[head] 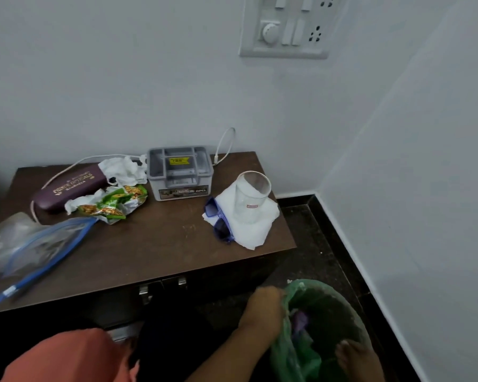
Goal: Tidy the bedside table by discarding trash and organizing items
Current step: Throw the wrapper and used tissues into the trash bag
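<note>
On the dark brown bedside table lie a purple glasses case, crumpled white tissues, green snack wrappers, a clear zip bag and blue sunglasses. A clear glass stands on a white tissue. On the floor to the right stands a trash bin with a green liner. My left hand grips the liner at the bin's left rim. My right hand rests at the bin's near edge, blurred.
A grey organizer box stands at the table's back, with a white cable looping behind it. A switch panel is on the wall above. The wall closes in to the right of the bin. My orange sleeve shows at the bottom left.
</note>
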